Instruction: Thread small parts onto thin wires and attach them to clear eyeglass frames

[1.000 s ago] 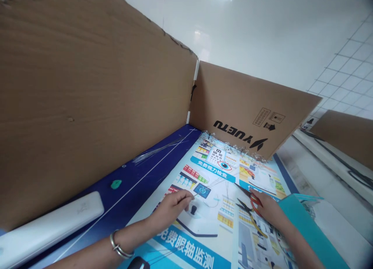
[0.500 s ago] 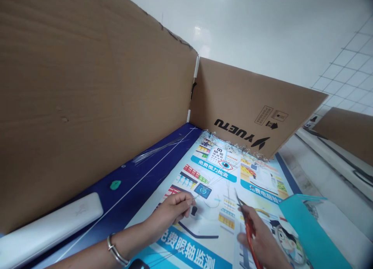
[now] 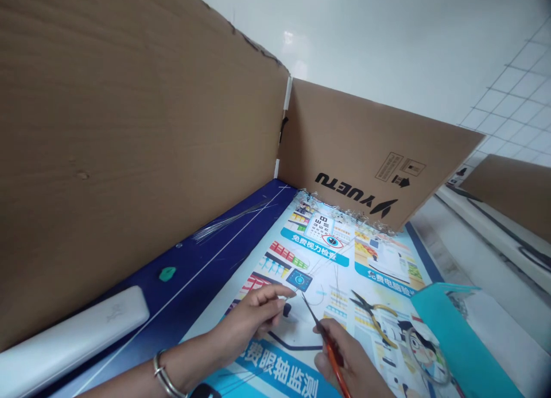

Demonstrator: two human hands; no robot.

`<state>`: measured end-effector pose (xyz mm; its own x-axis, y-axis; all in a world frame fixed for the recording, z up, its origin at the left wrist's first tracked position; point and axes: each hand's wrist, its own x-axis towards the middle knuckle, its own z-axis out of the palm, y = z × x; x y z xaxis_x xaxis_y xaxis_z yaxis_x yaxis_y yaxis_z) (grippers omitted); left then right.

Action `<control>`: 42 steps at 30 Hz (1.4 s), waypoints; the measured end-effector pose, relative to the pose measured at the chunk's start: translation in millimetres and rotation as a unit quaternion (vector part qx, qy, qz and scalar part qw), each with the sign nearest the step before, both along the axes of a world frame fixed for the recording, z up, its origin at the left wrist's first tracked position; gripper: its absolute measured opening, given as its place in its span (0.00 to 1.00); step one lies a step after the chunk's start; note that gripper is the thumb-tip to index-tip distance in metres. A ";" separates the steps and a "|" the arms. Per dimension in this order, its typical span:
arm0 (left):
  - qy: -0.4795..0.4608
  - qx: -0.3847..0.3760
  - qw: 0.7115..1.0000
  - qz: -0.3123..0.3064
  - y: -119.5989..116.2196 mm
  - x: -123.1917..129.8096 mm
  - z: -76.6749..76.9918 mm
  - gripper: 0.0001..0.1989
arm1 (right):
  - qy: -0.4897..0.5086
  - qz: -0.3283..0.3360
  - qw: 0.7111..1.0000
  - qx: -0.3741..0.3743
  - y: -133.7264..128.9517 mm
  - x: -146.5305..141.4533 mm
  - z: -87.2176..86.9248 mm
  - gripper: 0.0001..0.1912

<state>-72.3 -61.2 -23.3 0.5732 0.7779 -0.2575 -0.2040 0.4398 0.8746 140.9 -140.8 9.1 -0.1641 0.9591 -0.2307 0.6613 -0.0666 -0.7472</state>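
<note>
My left hand point(image 3: 262, 315) is closed in a pinch over the printed mat point(image 3: 310, 323), with something small and thin at its fingertips. A silver bangle circles that wrist. My right hand point(image 3: 344, 352) grips red-handled scissors point(image 3: 331, 355), whose dark pointed tips reach close to the left fingertips. Whether the blades touch anything cannot be made out. Yellow-handled pliers point(image 3: 379, 323) lie with jaws apart on the mat, right of the scissors. Thin wires point(image 3: 337, 280) lie on the mat beyond my hands.
Cardboard panels point(image 3: 142, 116) stand at the left and back point(image 3: 365, 145). A white case point(image 3: 86, 340), green lump point(image 3: 167, 273) and wire bundle point(image 3: 228, 221) lie at left. Wire pieces point(image 3: 353, 213) line the back panel. A teal folder point(image 3: 460, 329) is at right.
My right hand has moved left with the scissors, bringing their tips near my left fingertips. The pliers are now uncovered. My left index finger reaches slightly farther forward.
</note>
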 end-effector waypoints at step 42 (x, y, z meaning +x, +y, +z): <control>-0.117 -0.164 0.975 -0.092 -2.2 2.1 0.9 0.05 | 0.041 0.135 0.989 -0.029 30.0 -10.4 11.2 0.11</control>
